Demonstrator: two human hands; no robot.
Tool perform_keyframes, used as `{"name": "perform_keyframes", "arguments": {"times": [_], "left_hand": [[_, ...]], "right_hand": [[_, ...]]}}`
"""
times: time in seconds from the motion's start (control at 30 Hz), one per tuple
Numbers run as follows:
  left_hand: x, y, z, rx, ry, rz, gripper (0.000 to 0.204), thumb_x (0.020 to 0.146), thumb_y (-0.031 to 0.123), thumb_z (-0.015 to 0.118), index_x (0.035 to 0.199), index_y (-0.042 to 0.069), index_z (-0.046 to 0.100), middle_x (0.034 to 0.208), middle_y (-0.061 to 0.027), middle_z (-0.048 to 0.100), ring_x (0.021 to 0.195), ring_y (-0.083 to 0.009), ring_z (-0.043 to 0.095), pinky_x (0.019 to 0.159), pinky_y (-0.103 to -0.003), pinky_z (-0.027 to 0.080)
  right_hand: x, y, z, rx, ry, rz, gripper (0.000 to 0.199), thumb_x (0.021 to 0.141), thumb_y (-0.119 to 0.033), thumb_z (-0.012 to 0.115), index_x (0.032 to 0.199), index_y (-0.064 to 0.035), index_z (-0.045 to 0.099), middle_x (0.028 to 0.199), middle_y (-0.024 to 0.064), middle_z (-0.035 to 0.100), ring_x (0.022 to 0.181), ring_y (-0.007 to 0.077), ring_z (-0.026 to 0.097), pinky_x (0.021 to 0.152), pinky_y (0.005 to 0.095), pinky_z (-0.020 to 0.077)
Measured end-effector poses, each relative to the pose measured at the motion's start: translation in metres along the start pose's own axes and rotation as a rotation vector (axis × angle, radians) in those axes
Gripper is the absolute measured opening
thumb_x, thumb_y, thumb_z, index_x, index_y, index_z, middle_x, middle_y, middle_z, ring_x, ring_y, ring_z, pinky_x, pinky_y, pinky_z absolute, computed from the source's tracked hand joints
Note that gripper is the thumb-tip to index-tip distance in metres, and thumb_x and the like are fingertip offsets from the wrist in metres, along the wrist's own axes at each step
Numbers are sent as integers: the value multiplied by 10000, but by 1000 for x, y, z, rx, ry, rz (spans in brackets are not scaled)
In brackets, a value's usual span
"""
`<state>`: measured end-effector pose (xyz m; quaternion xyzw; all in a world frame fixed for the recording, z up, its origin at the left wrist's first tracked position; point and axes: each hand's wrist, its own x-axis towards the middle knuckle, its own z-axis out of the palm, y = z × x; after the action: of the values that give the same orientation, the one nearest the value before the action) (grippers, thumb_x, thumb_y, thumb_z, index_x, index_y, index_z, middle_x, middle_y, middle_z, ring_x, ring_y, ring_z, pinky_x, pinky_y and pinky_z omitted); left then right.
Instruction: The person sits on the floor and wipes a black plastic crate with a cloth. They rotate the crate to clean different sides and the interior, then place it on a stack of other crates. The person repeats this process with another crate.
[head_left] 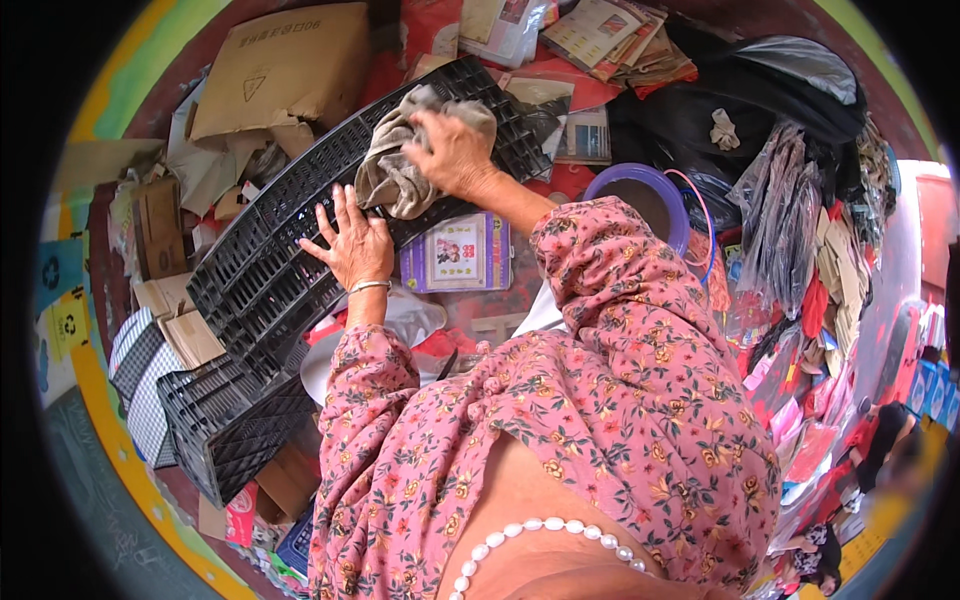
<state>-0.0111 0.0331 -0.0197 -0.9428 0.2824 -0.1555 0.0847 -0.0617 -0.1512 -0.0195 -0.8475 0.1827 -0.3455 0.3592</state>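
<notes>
While one long black slatted panel (300,240) runs from eight o'clock up to one o'clock in the head view, the left hand (352,245) lies flat on it, fingers spread. At twelve o'clock the right hand (455,152) presses one grey rag (395,165) onto the panel, fingers curled over the cloth. Two more black crates (225,425) sit at seven o'clock.

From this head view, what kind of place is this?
Probably a cluttered recycling or sorting spot: flattened cardboard, stacked black plastic grid panels, heaps of packets. The right hand presses a grey rag on one panel.
</notes>
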Motion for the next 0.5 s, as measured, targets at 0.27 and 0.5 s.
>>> {"name": "perform_keyframes", "arguments": {"times": [0.27,0.5], "left_hand": [[0,-1,0,8,20,11,531,820,289,417,1339,221,328,1428,75,250,1314,-230,228,984,-651,103],[2,1,2,-4,69,41,520,834,303,416,1338,215,320,1419,57,273,1300,-242,256,969,-665,118]], "right_hand": [[27,40,-23,-17,-161,420,382,728,-394,644,978,-122,544,856,157,629,839,322,609,711,420,471],[-12,73,-28,-392,148,585,179,765,-196,567,871,-53,585,885,140,611,836,338,602,704,436,483]]}}
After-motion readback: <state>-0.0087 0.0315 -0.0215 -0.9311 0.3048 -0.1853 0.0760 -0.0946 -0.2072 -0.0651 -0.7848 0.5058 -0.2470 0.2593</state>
